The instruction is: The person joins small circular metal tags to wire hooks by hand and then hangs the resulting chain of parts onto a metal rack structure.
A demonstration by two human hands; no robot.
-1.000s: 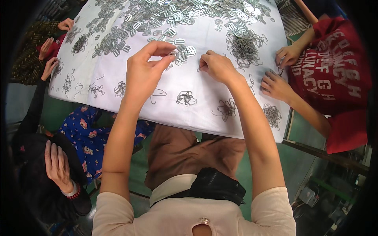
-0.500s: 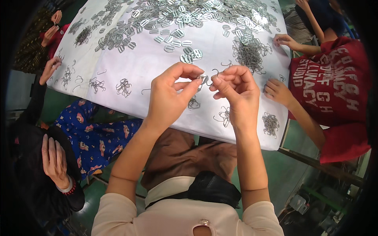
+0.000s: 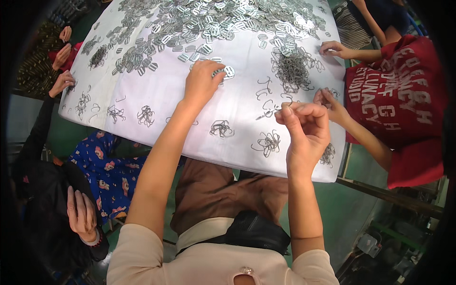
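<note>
My left hand [image 3: 202, 81] reaches over a small group of flat metal slotted buckles [image 3: 229, 72] in the middle of the table. Its thumb and forefinger are apart, with the fingertips at the buckles. Closer to me on the right, my right hand [image 3: 306, 126] is raised above the cloth. Its thumb and forefinger pinch a thin bent wire hook [image 3: 287, 99], whose curved end sticks up. Loose wire hooks [image 3: 266, 90] lie just beyond that hand, and a small heap of hooks [image 3: 269, 142] lies on its near left.
A large spread of buckles [image 3: 209, 23] covers the far side of the white table [image 3: 256, 111]. A dense pile of hooks [image 3: 293, 69] lies at the right, with smaller heaps [image 3: 222, 128] along the near edge. Other people's hands [image 3: 334, 108] rest around both sides.
My hands have parted from in front of me. The left has moved forward to the buckles, and its piece no longer shows. The right has shifted right and nearer to me.
</note>
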